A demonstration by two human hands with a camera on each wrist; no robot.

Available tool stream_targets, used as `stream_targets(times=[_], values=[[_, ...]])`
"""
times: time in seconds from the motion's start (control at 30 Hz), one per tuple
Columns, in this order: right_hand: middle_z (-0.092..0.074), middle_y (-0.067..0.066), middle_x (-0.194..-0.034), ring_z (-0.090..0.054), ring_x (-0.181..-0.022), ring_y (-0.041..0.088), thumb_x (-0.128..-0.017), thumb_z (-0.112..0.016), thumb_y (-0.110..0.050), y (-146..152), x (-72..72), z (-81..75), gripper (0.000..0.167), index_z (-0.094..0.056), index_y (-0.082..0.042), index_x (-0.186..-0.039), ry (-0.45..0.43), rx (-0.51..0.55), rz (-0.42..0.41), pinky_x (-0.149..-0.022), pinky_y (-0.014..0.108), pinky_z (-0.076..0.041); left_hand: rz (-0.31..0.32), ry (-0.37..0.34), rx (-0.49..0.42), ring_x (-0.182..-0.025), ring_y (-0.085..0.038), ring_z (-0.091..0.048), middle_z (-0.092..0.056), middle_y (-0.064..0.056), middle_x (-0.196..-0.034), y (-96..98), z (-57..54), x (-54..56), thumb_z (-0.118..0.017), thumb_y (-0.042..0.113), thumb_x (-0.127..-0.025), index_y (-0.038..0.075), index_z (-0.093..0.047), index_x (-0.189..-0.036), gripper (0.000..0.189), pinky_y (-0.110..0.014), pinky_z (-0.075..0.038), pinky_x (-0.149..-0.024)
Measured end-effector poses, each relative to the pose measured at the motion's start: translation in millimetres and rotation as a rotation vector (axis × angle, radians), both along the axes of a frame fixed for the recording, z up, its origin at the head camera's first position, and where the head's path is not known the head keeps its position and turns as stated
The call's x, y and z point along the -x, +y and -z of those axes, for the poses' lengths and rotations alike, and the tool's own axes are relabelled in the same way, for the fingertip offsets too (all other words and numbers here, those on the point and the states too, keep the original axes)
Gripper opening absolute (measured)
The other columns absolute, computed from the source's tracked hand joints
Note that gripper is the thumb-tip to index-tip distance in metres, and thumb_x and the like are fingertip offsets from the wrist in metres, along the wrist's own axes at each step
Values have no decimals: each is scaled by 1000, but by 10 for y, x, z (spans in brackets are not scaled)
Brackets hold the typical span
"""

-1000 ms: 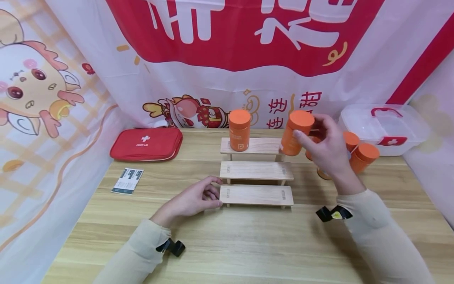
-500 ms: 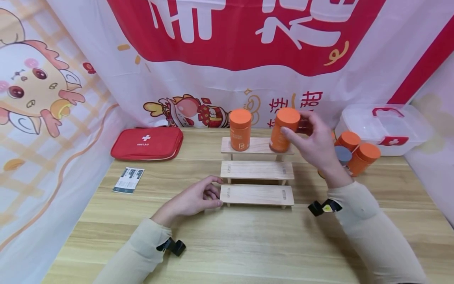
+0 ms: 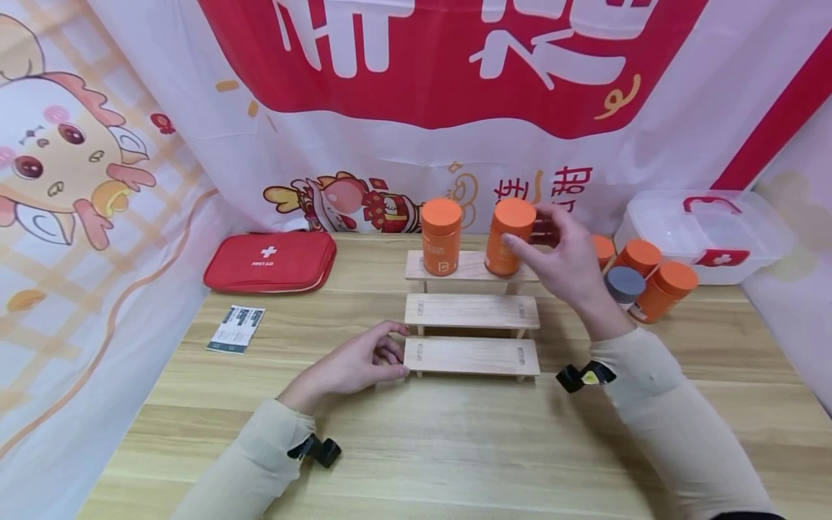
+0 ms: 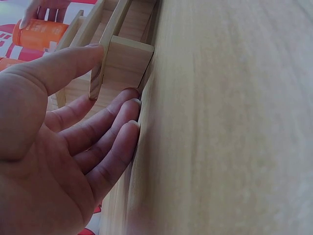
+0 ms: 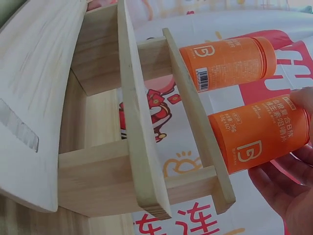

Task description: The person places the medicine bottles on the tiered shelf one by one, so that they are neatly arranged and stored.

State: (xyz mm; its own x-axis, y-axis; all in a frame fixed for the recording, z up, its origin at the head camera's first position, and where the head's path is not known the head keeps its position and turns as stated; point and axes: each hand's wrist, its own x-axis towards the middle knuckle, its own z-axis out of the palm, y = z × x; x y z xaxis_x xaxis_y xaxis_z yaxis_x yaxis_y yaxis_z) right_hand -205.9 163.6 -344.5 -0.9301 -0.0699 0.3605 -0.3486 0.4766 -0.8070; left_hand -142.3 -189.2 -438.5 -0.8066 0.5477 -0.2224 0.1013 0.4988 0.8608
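In the head view my right hand [image 3: 565,260] grips an orange supplement bottle [image 3: 507,238] by its right side, thumb in front. It stands upright at the top step of a three-step wooden rack [image 3: 471,312]. A second orange bottle [image 3: 440,242] stands to its left on that step; in the right wrist view a gap separates the held bottle [image 5: 264,132] from the other bottle [image 5: 227,63]. My left hand [image 3: 354,361] holds the left end of the lowest step between thumb and index finger. In the left wrist view the other fingers [image 4: 115,161] curl beside the rack, near the tabletop.
Right of the rack stand several orange-lidded bottles [image 3: 666,289] and a grey-lidded bottle [image 3: 625,285]. Behind them is a clear first-aid box [image 3: 702,227]. A red first-aid pouch [image 3: 269,263] and a printed card [image 3: 236,330] lie on the left. A printed cloth hangs behind.
My right hand has carried the orange bottle leftward from the top step's right end, bringing it nearer the other bottle and upright. My left hand has stayed at the rack.
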Motion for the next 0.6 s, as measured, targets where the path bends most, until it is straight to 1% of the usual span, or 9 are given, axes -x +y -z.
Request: stream_targets(times=[0.03, 0.1, 0.33, 0.6], values=[[-66, 16, -140, -66, -123, 32, -98, -82, -27, -3, 2, 4, 60, -56, -4, -148, -3, 2, -1, -111, 53, -56, 0, 1, 2, -103, -17, -70, -74, -8, -116, 0, 0, 1, -79, 15, -99, 13, -52, -147, 55, -30, -61, -90], [-66, 17, -140, -65, -123, 32, -98, -82, -27, -5, 7, 11, 60, -56, -3, -148, -5, 5, -4, -111, 56, -55, 1, 2, 4, -102, -17, -70, -74, -8, -116, 1, 1, 1, -79, 15, -99, 13, -52, -147, 55, -30, -61, -89], [-66, 16, -139, -64, -123, 31, -98, -81, -26, -6, 21, 28, 61, -55, -3, -148, -5, 14, -16, -111, 55, -55, 1, 5, -1, -102, -17, -70, -74, -8, -115, 5, 5, -2, -79, 14, -99, 13, -52, -146, 55, -28, -61, -88], [-64, 16, -142, -62, -124, 32, -100, -80, -30, -17, 14, 25, 64, -52, -5, -151, -39, 15, -20, -112, 56, -54, -2, 3, -4, -102, -17, -70, -74, -9, -115, 1, 5, -1, -80, 15, -98, 13, -52, -146, 55, -28, -61, -89]])
